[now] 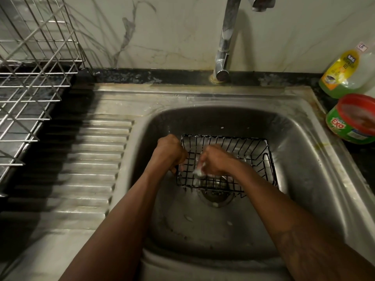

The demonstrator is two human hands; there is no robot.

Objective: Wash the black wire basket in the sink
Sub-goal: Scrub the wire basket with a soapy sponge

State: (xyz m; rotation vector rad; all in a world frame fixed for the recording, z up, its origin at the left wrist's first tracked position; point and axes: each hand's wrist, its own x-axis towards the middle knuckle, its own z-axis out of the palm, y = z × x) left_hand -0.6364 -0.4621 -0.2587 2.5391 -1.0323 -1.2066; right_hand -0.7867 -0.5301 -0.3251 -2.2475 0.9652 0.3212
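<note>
Right now my left grip (169, 154) is curled round the left rim of the black wire basket (246, 157), steadying it over the drain (216, 199) in the sink (300, 151). That lets my right grip (216, 161), closed on a foamy white wad (197, 172), scrub the inside wires. The soap bottle (341, 72) and tub (353, 118) stand well apart on the surface, and I judge nothing blocks me.

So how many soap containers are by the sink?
2: a bottle right of the sink, and a tub just in front of it. More may be off-frame.
</note>
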